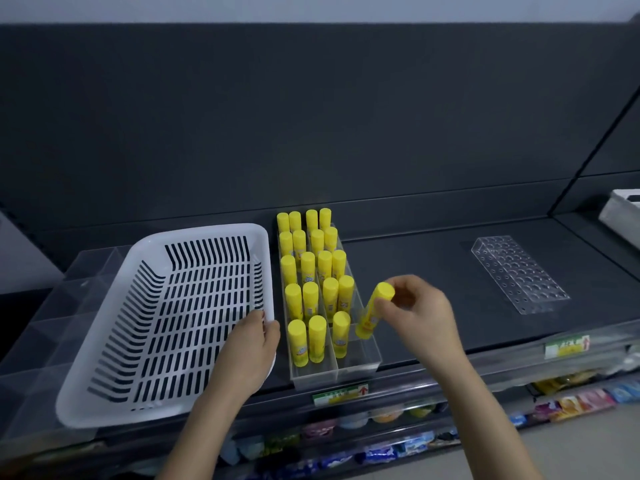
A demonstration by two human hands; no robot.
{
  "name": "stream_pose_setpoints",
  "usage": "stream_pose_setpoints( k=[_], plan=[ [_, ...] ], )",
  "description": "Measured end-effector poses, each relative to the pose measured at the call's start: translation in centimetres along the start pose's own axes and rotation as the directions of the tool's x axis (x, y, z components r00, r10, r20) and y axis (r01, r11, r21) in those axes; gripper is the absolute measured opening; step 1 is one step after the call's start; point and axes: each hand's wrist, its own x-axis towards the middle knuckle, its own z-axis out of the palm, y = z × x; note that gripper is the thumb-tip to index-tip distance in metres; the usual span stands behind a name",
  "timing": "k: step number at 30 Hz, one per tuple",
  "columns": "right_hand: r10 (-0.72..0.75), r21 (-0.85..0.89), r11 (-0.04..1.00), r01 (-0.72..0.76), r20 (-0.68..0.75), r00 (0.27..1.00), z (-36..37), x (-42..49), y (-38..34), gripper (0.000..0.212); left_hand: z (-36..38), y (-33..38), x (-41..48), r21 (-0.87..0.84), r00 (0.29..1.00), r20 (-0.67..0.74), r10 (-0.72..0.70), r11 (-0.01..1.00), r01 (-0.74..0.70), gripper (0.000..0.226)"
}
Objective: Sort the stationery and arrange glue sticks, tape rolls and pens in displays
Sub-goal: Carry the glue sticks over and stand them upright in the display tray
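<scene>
Glue stick [374, 310] tilted, pinched in right grip [420, 315] | 19 sticks [298, 341] upright beside | left grip [254, 344] holds basket [207, 231]

Dim, cool-toned light fills the view; the dark back panel [311, 116] and shelf [433, 271] swallow most of it. Light comes softly from above — the caps of the yellow glue sticks [313, 271] and the white basket [104, 341] are the brightest spots, and shadows are faint. The clear rack [519, 275] shows pale glints along its edges. Wide-angle distortion bows the shelf front and slants the panel seam [595, 147] at far right. The left hand [254, 344], the right hand [420, 313] and the glue stick [372, 313] it pinches look slightly smeared; packets [381, 452] below the shelf are blurred.
</scene>
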Motion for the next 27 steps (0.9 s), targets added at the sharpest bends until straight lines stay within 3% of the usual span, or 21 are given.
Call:
stream_pose_setpoints(
  k=[5,14,18,24,27],
  plan=[
    [0.031,-0.204,0.979,0.002,0.161,0.986,2.1,-0.2,2.3,0.012,0.1,-0.1,0.0,0.011,1.000,-0.013,0.019,1.000,-0.019,0.024],
    [0.081,-0.248,0.969,-0.003,0.303,0.950,2.0,0.5,1.7,0.021,0.5,-0.8,0.4,0.016,0.999,-0.022,0.031,0.999,-0.031,0.022],
    [0.034,-0.231,0.972,0.032,0.276,0.961,1.8,0.9,0.5,0.037,0.6,-0.9,0.3,0.016,0.999,-0.024,0.041,0.999,-0.041,0.022],
    [-0.146,-0.158,0.972,0.176,0.182,0.972,4.1,1.5,-3.3,0.020,-0.6,-1.6,0.1,0.054,0.994,0.015,0.104,0.993,-0.104,0.026],
    [-0.173,-0.155,0.966,0.206,0.201,0.964,6.4,1.3,-5.0,0.017,-3.0,-2.8,-0.5,0.149,0.988,-0.069,0.137,0.981,-0.126,0.034]
  ],
)
